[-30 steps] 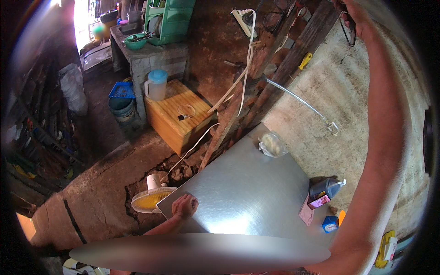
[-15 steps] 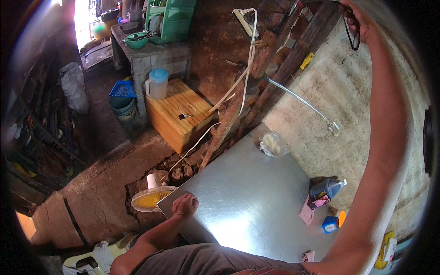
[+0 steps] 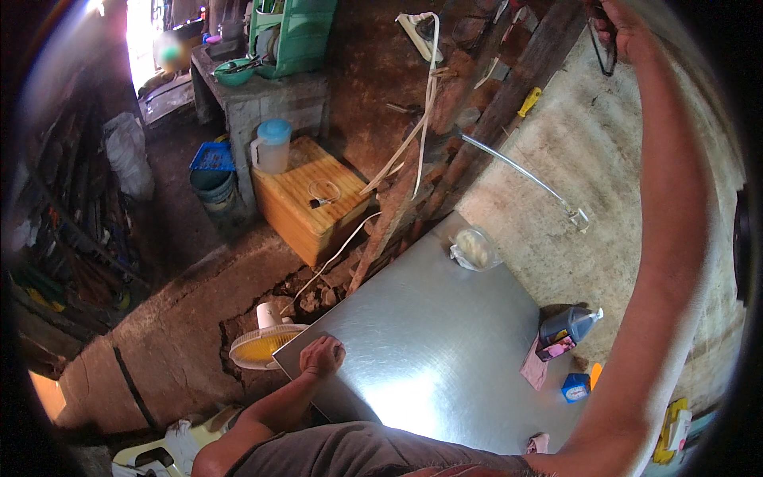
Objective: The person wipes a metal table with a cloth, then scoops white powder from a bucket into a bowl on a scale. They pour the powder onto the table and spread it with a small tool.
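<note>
My right arm is stretched up along the right side, and my right hand (image 3: 626, 36) is at the upper right, partly cut off by the dark rim. Its fingers are curled round a thin black loop (image 3: 610, 70), which dangles below them against the rough wall. What the loop belongs to, I cannot make out. My left hand (image 3: 322, 355) rests as a closed fist on the near left edge of a shiny metal tabletop (image 3: 429, 318); nothing shows in it. At the table's far corner sits a clear plastic bag (image 3: 474, 250) with pale contents.
A dark jug (image 3: 568, 324), a pink cloth (image 3: 533, 367) and a small blue scale (image 3: 575, 388) stand along the wall side. A yellow-bladed fan (image 3: 262, 347) touches the left edge. Beyond are a wooden box (image 3: 298, 215) with a pitcher (image 3: 273, 147), white cords and a yellow-handled screwdriver (image 3: 529, 102).
My right hand has risen slightly toward the upper rim with the black loop. My left fist stays where it was on the table, and the view has shifted a little.
</note>
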Demonstrator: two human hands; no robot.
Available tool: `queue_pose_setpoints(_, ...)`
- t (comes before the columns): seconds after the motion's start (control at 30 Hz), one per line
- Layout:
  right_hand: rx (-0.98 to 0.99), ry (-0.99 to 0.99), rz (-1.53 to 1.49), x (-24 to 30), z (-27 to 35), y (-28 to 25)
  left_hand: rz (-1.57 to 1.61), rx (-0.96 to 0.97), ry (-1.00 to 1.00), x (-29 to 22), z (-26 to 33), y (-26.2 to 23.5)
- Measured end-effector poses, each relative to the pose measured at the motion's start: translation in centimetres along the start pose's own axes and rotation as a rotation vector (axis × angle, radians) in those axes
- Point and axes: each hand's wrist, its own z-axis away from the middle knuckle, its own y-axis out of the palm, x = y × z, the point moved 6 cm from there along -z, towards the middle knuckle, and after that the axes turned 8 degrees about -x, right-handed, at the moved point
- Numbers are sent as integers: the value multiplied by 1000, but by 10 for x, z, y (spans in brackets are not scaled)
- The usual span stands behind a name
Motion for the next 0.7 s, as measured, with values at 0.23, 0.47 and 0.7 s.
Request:
queue_pose_setpoints(0.23,-18,-68,-58,-2,-16,5,367,-193,361,-83,-156,-61)
queue_pose_setpoints(0.47,76,-149,-107,-9,-30,17,42,-1065,933,-393,-372,-313)
queue_pose_setpoints(0.7,104,-249,-145,-5,-24,8,-261,-952,958,-490,-416,-339)
